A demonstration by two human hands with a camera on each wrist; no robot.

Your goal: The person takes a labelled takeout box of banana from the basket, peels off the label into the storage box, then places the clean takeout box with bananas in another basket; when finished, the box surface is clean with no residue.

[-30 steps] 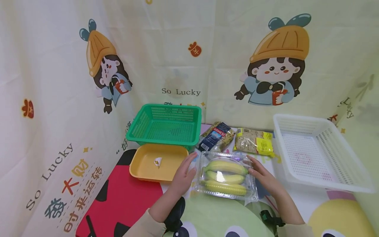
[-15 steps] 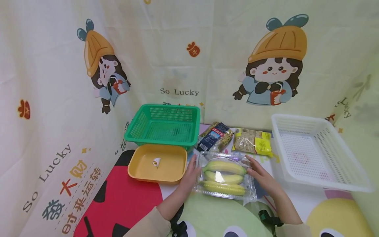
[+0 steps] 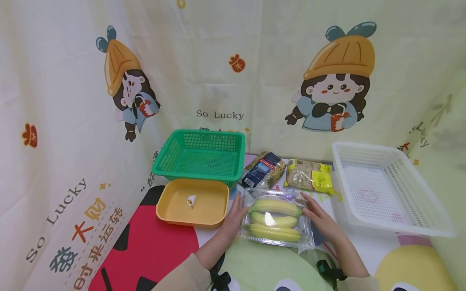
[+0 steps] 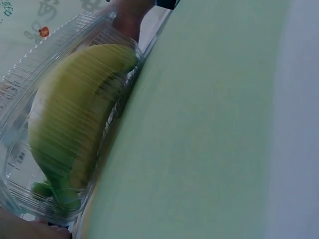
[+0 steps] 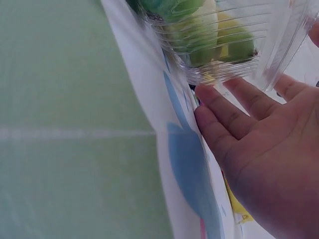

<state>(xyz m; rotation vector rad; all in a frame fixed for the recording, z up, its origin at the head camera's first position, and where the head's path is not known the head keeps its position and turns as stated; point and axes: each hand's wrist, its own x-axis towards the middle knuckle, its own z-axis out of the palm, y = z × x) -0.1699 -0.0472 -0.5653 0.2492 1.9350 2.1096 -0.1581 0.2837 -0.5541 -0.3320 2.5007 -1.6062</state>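
Note:
A clear plastic clamshell box [image 3: 307,235] lies on the printed tablecloth in front of me. Several yellow-green bananas [image 3: 274,207] show through its lid. At the box's left side my left hand [image 3: 233,221] touches the edge, thumb toward the lid; only part of it appears in the left wrist view. My right hand [image 3: 323,220] rests against the opposite side. In the right wrist view, its fingers [image 5: 224,112] reach out nearly straight and their tips meet the ribbed wall. The thumb is mostly cut off there.
A green basket [image 3: 160,163] stands at the back left, behind a yellow tray [image 3: 212,216] with a small white object [image 3: 191,200] in it. An AGNESI pasta bag [image 3: 263,169] and a yellow-labelled bag [image 3: 309,176] lie behind the box. A white basket [image 3: 433,202] is at right.
My left hand has moved right, from a little apart to the box's left edge. The right hand stays at the other side. The whole view shifts slightly; the box stays on the cloth.

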